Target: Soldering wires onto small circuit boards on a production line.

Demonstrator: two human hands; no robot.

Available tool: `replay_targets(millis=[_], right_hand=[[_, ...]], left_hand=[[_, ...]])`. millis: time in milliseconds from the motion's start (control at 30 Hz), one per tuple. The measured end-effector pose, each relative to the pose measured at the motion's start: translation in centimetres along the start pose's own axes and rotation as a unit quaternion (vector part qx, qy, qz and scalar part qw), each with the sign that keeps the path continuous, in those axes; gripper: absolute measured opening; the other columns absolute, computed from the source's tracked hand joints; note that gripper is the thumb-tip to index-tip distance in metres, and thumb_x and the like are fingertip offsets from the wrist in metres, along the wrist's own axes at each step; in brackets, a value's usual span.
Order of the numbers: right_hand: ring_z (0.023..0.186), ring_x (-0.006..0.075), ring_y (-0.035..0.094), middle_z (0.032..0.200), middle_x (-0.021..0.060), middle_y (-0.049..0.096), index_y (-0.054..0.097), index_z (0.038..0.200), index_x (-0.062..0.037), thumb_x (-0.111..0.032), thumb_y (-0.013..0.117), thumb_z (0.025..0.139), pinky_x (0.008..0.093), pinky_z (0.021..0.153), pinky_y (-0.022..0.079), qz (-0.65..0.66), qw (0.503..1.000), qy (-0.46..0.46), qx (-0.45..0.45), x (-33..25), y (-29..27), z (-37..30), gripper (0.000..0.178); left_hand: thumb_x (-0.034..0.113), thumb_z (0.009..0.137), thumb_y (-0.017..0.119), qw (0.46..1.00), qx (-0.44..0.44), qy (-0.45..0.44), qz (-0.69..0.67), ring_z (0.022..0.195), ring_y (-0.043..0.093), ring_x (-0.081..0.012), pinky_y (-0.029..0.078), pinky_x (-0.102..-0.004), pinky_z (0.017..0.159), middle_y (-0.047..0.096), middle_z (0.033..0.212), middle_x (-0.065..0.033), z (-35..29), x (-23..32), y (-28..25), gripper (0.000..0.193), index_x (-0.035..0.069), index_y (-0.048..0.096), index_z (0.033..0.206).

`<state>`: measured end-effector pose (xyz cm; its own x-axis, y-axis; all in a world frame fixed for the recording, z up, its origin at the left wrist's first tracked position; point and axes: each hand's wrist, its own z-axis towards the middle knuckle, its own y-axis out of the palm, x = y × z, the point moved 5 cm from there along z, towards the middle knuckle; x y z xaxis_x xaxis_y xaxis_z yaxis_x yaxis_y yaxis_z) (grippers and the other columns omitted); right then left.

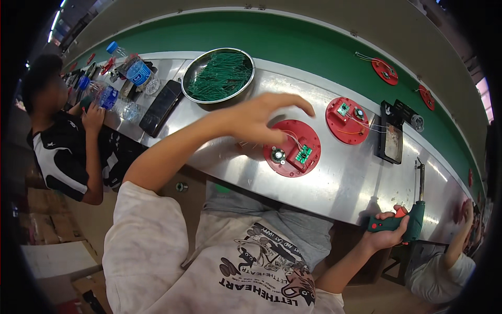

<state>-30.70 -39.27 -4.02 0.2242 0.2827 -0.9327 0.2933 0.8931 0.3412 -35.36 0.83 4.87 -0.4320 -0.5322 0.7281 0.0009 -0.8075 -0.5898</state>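
Note:
My left hand [261, 118] hovers over the upper left edge of a red round plate [291, 159], thumb and fingers apart, with nothing visible between them. On that plate are a green circuit board [303, 154], a small round speaker-like part [278, 155] and thin wires. My right hand [388, 236] is wrapped round the green handle of a soldering gun [415, 222], whose thin metal tip points up and away over the table's near edge. Further back lies a second red plate [345, 128], also with a green board, a round part and loose wires.
A metal bowl [253, 78] full of green wires [219, 76] stands at the back, beside a dark phone-like slab [162, 107]. Plastic bottles [138, 72] stand left. A black tray [392, 141] sits right of the plates. People work at left [63, 141] and far right [444, 272].

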Motion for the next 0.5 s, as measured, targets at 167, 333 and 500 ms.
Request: replay_targets(millis=[167,333,500], right_hand=[[0.049,0.0147,0.053,0.067,0.0079,0.059,0.06,0.101,0.0022,-0.033,0.046,0.101,0.0283,0.048,0.043,0.0,1.0,-0.008,0.013,-0.4,0.0,0.1,0.038],[0.048,0.0146,0.054,0.078,0.0108,0.063,0.059,0.099,0.004,-0.03,0.045,0.101,0.0276,0.045,0.045,-0.01,1.0,-0.02,-0.003,-0.3,0.0,0.2,0.037],[0.05,0.0146,0.052,0.058,0.0065,0.056,0.062,0.099,0.0016,-0.034,0.045,0.101,0.0269,0.051,0.042,-0.013,1.0,-0.021,0.003,-0.4,0.1,0.3,0.039]], left_hand=[[0.011,0.084,0.069,0.927,0.172,-0.022,0.333,0.082,0.065,-0.0294,0.053,-0.0381,0.078,0.071,0.095,-0.011,-0.9,-3.7,-8.3,0.013,0.004,0.072,0.095],[0.013,0.087,0.067,0.871,0.12,-0.075,0.47,0.085,0.066,-0.0303,0.053,-0.0385,0.079,0.072,0.091,-0.0097,-2.3,-8.6,-10.5,0.014,0.006,0.074,0.097],[0.015,0.087,0.068,0.927,0.072,-0.159,0.332,0.079,0.067,-0.0322,0.053,-0.0385,0.077,0.073,0.089,-0.0131,-1.4,-10.4,-10.4,0.016,0.002,0.073,0.096]])
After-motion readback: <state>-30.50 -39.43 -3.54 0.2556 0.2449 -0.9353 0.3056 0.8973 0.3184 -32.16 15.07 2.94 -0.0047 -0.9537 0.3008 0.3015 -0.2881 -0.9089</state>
